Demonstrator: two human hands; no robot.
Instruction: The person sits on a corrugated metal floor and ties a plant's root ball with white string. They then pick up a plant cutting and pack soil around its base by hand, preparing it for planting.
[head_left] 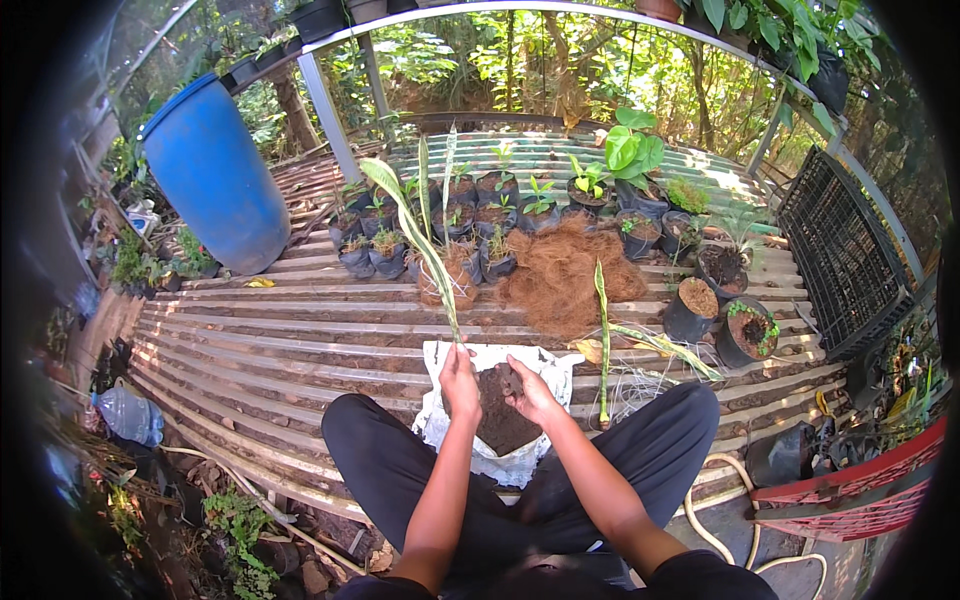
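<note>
My left hand is closed round the lower end of a long snake plant leaf, which stands tilted to the left. Below my hands, between my knees, sits a white sack with its mouth spread wide and dark soil inside. Over the soil's right side, my right hand has its fingers curled round a dark clump of soil. Another snake plant leaf lies right of the sack, near a further pale-edged leaf and loose white string.
Brown coir fibre is heaped beyond the sack. Several black-bagged seedlings stand behind it, with potted plants to the right. A blue barrel stands far left, a black crate right, a red crate near right.
</note>
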